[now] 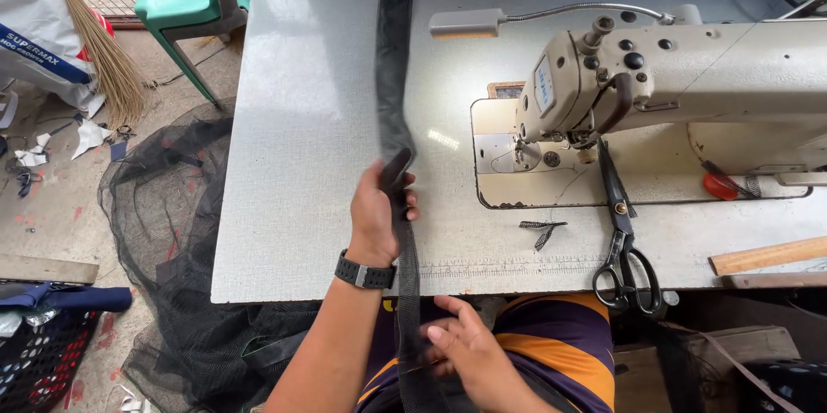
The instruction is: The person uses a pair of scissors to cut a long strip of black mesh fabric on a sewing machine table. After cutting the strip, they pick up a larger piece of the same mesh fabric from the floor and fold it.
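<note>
Nearest the camera, the right hand [461, 346] pinches the dark mesh strip [394, 77] just off the near edge of the sewing table [293, 163], above the lap, fingers closed on the band; a little further in, the left hand [379, 206], with a black watch [365, 274] on its wrist, is wrapped around the same strip just past that edge, thumb and fingers folded over it. From there the strip runs straight across the tabletop to the far edge, left of the sewing machine [655, 77]; it lies flat and limp, so it looks light, soft and floppy, likely to twist or slide unless kept taut between two grips; taking it across its width, at the folded edges, seems the surest hold. Right of the hands, near the near edge, lie black scissors [624, 258] and small mesh scraps [543, 230]; a wooden ruler [767, 255] sits toward the near right corner. The machine's gooseneck lamp [469, 23] reaches over the table's middle. On the floor to the left a heap of black netting [172, 232] spreads; beyond it stand a green chair [185, 0] and a broom [103, 60].
</note>
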